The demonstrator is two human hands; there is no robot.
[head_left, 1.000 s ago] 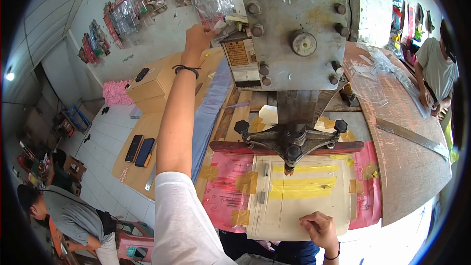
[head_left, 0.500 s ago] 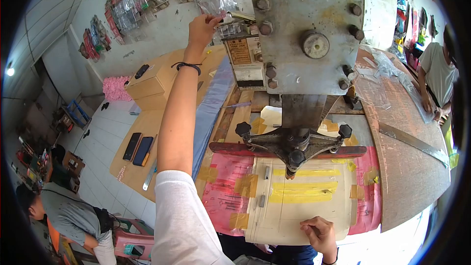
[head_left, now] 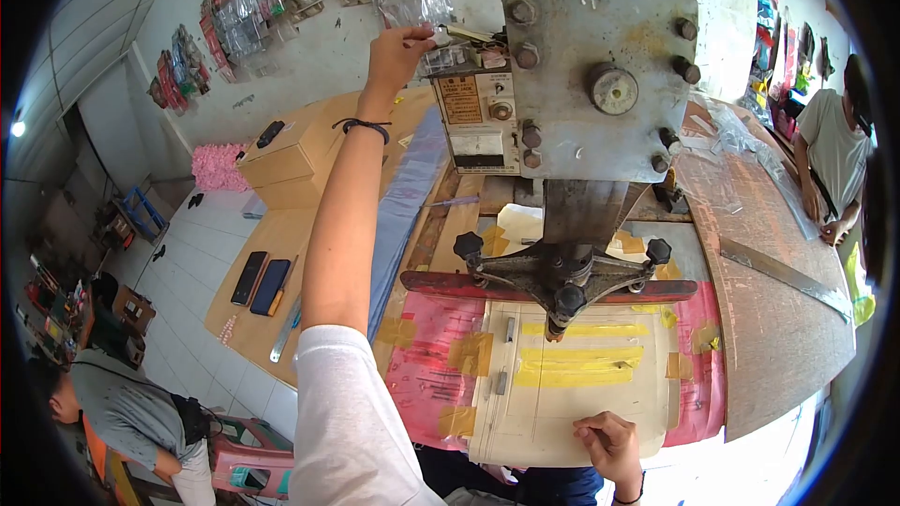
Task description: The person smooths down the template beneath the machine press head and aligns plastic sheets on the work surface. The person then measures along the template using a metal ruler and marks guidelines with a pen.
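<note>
My left hand (head_left: 397,58) is raised beside the top of a metal control box (head_left: 476,122), its fingertips pinched together at the small loose items (head_left: 452,56) lying on the box. Whatever sits between those fingers is too small to make out. Low over the front of a cream board (head_left: 553,422), my right hand (head_left: 611,448) has its thumb and index finger pressed together; what they hold, if anything, is hidden. Yellow tape strips (head_left: 581,370) and two small grey metal blocks (head_left: 502,383) are on the board. Above it hangs the black three-knob head (head_left: 569,272) of a press.
A large bolted steel plate (head_left: 600,75) fronts the press. Pink sheeting (head_left: 427,384) lies under the board. To the left are phones (head_left: 270,287), a steel ruler (head_left: 283,337) and a cardboard box (head_left: 281,155). A metal bar (head_left: 783,276) lies right. Two other people are at the sides.
The view has turned slightly, so the press plate and control box appear a little further right. My left hand stays by the box top; my right hand has barely moved.
</note>
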